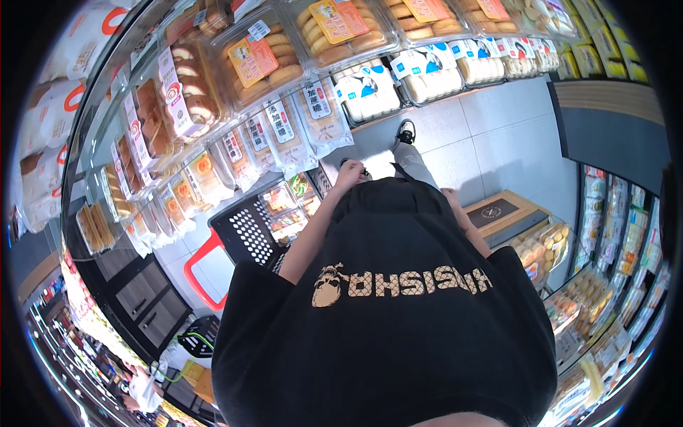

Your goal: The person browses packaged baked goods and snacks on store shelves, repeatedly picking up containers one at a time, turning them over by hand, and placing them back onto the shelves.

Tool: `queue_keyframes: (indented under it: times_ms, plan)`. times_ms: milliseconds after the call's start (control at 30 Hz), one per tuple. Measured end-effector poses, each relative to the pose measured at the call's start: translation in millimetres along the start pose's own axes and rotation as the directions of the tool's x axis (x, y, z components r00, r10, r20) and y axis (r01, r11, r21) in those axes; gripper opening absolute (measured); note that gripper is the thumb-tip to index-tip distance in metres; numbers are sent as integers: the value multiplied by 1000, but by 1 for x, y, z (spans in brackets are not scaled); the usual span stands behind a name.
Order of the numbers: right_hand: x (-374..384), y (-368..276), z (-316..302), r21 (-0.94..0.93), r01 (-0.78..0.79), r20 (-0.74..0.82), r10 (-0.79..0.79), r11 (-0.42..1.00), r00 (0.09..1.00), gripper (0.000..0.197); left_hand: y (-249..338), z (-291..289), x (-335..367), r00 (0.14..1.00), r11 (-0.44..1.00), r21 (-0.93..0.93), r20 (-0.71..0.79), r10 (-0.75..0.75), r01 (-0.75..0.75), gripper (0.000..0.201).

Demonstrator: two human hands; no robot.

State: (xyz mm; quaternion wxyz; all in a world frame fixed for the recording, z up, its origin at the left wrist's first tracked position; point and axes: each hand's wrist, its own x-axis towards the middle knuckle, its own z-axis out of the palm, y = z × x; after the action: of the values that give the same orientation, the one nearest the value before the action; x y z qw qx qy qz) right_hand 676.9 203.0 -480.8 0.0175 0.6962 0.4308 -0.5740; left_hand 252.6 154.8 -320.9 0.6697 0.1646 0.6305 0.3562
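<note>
My left hand [351,173] hangs in front of my body with its fingers curled closed; whether anything is inside them is hidden. Just left of it stands a black perforated shopping basket [250,226] with a red handle [204,267] and several clear food packs [286,206] in it. Most of my right hand [449,193] is behind my black T-shirt, so its fingers do not show. It hangs at my right side, left of a wooden display box [491,211].
Ahead, a shelf holds boxed round pastries [341,28], white-labelled packs [366,92] and hanging bagged snacks [284,132]. Grey floor tiles [498,114] lie before my feet. Packaged goods [612,220] fill shelves at right. Another person [142,390] stands at the lower left.
</note>
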Motion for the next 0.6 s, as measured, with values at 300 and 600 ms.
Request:
queue_keyframes:
  times_ms: [300, 600]
  plan:
    - [-73, -215, 18, -360, 392, -416, -522, 847, 744, 53, 76, 43, 20, 898, 890, 207, -87, 431, -407, 52]
    - [-96, -386, 8, -333, 672, -269, -750, 662, 605, 58, 165, 97, 44, 934, 947, 162, -187, 305, -276, 75]
